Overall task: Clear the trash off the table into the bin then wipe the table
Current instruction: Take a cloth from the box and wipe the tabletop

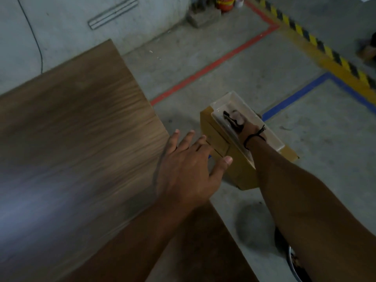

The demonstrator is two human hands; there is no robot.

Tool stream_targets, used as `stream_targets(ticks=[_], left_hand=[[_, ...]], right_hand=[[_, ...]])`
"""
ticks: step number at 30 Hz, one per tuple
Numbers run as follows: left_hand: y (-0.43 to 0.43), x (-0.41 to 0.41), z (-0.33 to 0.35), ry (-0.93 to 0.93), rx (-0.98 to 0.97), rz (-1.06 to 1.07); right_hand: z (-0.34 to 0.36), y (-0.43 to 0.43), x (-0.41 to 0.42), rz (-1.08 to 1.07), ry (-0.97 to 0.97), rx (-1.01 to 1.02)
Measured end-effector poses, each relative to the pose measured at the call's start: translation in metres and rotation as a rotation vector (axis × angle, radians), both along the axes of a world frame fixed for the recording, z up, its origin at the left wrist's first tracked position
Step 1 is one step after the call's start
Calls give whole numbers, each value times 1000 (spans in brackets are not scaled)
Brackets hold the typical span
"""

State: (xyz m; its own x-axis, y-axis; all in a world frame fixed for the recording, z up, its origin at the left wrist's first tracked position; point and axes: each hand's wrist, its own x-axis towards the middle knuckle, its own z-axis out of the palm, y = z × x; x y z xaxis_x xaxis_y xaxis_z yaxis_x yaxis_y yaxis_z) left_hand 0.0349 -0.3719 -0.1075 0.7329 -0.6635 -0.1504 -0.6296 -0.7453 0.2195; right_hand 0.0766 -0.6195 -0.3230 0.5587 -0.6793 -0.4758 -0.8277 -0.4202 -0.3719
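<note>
The brown wooden table (71, 139) fills the left side, and the part in view is bare. On the floor to its right stands a yellow-brown cardboard box (215, 137). A clear white plastic tray (270, 139) with something black in it lies tilted across the box's top. My right hand (247, 130), with a black cord at the wrist, reaches down onto the tray, and its fingers show blurred through the plastic, gripping it. My left hand (187, 165) hovers with fingers spread over the table's right edge, beside the box, holding nothing.
The concrete floor carries a red tape line (213, 66), a blue tape line (295, 96) and a yellow-black hazard stripe (317, 43). A concrete block (203, 18) and a red cylinder (224, 4) sit by the far wall. A dark object with a metal ring (293, 259) lies at the lower right.
</note>
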Motion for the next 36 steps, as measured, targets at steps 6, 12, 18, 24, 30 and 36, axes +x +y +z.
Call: stream_targets(ticks=[6, 12, 18, 24, 30, 36], left_hand=[[-1, -1, 4, 13, 38, 17], [-5, -3, 8, 32, 49, 59], [5, -6, 26, 102, -50, 56], [67, -26, 74, 82, -377, 225], [199, -85, 84, 11, -201, 298], [301, -124, 64, -2, -80, 421]], right_hand=[[52, 19, -25, -98, -185, -89], [168, 60, -81, -23, -410, -85], [259, 111, -144, -34, -584, 72], [309, 140, -178, 277, -571, -72], [317, 207, -171, 554, -459, -138], [294, 252, -168, 588, -249, -32]])
